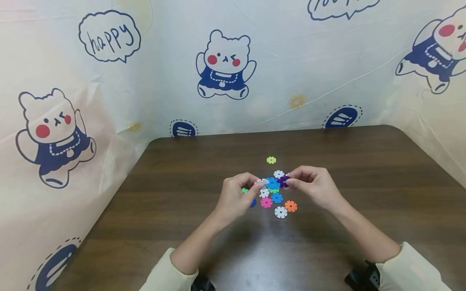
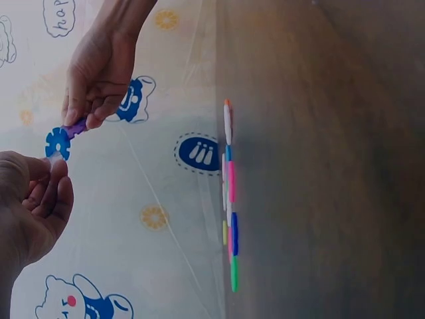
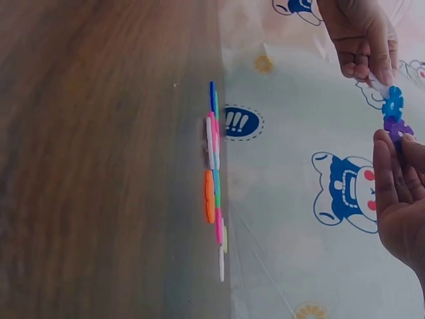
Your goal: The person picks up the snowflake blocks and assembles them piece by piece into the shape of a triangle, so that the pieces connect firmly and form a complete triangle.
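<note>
Brown wood-grain table [image 1: 164,194] with rounded far corners, pale printed sheet [image 1: 284,60] behind it, cartoon bears [image 1: 223,76] in blue outfits, "happy" speech bubble [image 1: 110,37], yellow fruit slices [image 1: 297,101], dark blue ovals [image 1: 342,117]

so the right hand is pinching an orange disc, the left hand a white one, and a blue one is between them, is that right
Not quite: the right hand pinches a purple disc, not an orange one, as the head view shows. The left hand does pinch a white disc, with a blue disc between them.
</note>
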{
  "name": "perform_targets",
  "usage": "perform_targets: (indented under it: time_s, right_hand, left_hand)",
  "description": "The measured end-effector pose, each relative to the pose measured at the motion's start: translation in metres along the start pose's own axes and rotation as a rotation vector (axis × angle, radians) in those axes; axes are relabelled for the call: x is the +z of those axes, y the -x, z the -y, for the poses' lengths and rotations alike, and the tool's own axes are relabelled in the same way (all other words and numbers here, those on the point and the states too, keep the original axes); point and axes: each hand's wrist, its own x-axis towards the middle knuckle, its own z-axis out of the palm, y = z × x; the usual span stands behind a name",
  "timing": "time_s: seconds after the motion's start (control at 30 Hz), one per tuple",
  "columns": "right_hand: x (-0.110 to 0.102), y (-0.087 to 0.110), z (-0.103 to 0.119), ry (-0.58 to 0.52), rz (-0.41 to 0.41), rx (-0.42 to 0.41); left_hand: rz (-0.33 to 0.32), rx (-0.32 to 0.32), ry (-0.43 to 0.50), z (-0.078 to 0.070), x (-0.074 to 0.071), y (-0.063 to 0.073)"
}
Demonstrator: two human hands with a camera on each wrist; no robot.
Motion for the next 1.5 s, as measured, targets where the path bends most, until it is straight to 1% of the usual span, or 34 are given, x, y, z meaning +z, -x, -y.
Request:
perform_targets:
  time_s: [0.1,0.2,0.37,0.43,0.5,0.67,0.77,0.9,0.97,1.03,1.13,1.2,1.37,1.43,1.5]
  right_hand:
    - [0.000,0.001,-0.001,-0.033,-0.008,-0.019]
    - [-0.002,0.001,-0.001,-0.035,-0.017,-0.038]
    - [-0.002,0.001,0.004,0.041,0.005,-0.062]
    - [0.000,0.001,0.007,0.065,0.002,-0.082]
    - [0.003,0.002,0.009,0.087,-0.016,-0.114]
    - [0.010,0.003,0.011,0.100,-0.103,-0.172]
    - [0.013,0.003,0.010,0.092,-0.125,-0.176]
    - [0.013,0.003,0.009,0.083,-0.117,-0.163]
    - [0.011,0.002,0.009,0.077,-0.102,-0.146]
    - [0.010,0.002,0.008,0.066,-0.086,-0.119]
    - [0.007,0.001,0.007,0.047,-0.063,-0.073]
    - [0.006,0.000,0.008,0.037,-0.056,-0.059]
    - [0.008,-0.002,0.010,0.016,-0.036,-0.059]
    - [0.010,-0.003,0.010,0.006,-0.024,-0.047]
    - [0.012,-0.004,0.010,-0.004,-0.006,-0.035]
  left_hand:
    - [-0.003,0.002,0.025,0.000,0.002,0.001]
    - [-0.003,0.014,0.048,0.001,0.004,0.002]
    - [-0.037,0.064,0.028,0.006,0.004,0.001]
    - [-0.050,0.074,0.016,0.007,0.004,0.001]
    - [-0.056,0.070,0.018,0.008,0.003,0.001]
    - [-0.077,0.051,0.061,0.008,0.003,0.001]
    - [-0.076,0.060,0.071,0.008,0.003,0.000]
    - [-0.059,0.074,0.044,0.007,0.003,-0.001]
    - [-0.050,0.068,0.030,0.006,0.002,-0.002]
    - [-0.034,0.051,0.018,0.005,0.002,-0.002]
    - [0.003,0.007,0.027,0.004,0.001,-0.003]
    - [0.042,-0.049,0.047,0.004,0.001,-0.003]
    - [0.148,-0.224,0.112,0.002,0.005,-0.006]
    - [0.167,-0.258,0.134,0.001,0.007,-0.007]
    - [0.167,-0.271,0.158,0.000,0.008,-0.008]
